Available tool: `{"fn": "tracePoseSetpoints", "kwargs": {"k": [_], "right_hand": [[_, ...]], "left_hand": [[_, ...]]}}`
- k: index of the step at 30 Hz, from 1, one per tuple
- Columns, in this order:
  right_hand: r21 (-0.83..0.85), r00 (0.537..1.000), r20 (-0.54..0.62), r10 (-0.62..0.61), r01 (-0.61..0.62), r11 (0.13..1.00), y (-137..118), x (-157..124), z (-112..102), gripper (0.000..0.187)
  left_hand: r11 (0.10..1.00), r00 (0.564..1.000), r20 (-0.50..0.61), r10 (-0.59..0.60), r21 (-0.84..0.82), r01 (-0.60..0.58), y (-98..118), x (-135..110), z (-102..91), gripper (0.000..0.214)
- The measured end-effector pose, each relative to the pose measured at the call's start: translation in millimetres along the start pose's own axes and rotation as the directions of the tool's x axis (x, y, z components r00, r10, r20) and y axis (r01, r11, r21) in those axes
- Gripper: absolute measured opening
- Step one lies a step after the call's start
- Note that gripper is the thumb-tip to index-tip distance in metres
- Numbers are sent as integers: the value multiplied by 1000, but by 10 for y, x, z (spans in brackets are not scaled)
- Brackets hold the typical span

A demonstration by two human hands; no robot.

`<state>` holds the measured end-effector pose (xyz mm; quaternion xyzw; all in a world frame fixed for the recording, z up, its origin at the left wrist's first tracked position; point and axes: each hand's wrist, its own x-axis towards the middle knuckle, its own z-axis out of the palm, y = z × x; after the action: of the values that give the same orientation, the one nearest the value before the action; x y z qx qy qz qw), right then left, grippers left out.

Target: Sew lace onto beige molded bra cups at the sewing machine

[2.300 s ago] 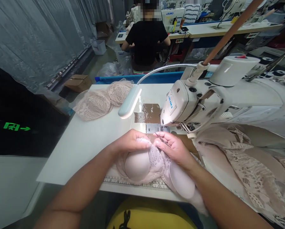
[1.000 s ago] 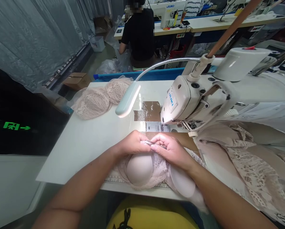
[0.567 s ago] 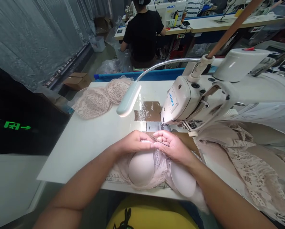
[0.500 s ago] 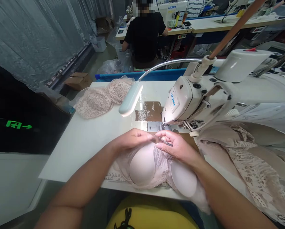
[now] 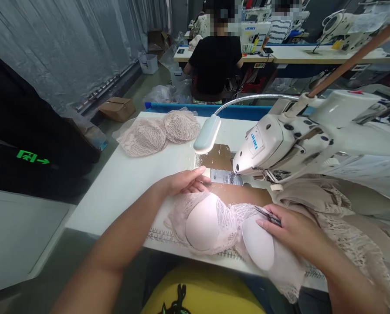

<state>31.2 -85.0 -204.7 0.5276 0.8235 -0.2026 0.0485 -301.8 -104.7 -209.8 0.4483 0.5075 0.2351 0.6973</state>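
A pale pink lace bra (image 5: 203,224) lies on the table's front part, its moulded cups facing up. My left hand (image 5: 186,181) is at the far edge of the left cup, thumb and fingers apart, with nothing seen between them. Small dark metal thread snips (image 5: 269,215) are in my right hand (image 5: 284,224), their tips pointing left over the lace of the right cup. That hand's thumb rests by the cup's edge. Just beyond the bra stands a white sewing machine (image 5: 263,139), its needle area above a metal plate (image 5: 222,176).
More lace cups (image 5: 145,137) lie at the table's back left. A lamp (image 5: 208,134) on a bendable neck hangs over the table. Beige lace pieces (image 5: 351,231) are heaped on the right. A printed ruler (image 5: 164,236) runs along the front edge. A person (image 5: 216,65) sits ahead.
My hands have parted: the right has moved right and nearer with the snips, the left has opened away from the bra's upper edge. The camera view has shifted.
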Motion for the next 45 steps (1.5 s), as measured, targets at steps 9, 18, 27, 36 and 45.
{"fn": "tracePoseSetpoints", "kwargs": {"k": [9, 18, 27, 36, 45], "right_hand": [[130, 925, -321, -205, 257, 958, -292, -37, -93, 26], [672, 944, -115, -309, 303, 676, -1315, 318, 27, 31], [335, 607, -695, -386, 747, 573, -2179, 1651, -326, 29], [280, 737, -410, -537, 662, 695, -1496, 1344, 102, 36], [195, 859, -464, -216, 337, 921, -195, -58, 34, 23]], "left_hand": [[613, 993, 51, 105, 783, -105, 105, -205, 415, 18], [671, 905, -209, 370, 734, -105, 41, -887, -114, 9], [379, 269, -458, 847, 876, 299, 702, -1126, -1160, 16], [351, 552, -454, 700, 891, 288, 101, -400, -1474, 35], [200, 514, -276, 812, 959, 199, 274, -410, -1440, 49]]}}
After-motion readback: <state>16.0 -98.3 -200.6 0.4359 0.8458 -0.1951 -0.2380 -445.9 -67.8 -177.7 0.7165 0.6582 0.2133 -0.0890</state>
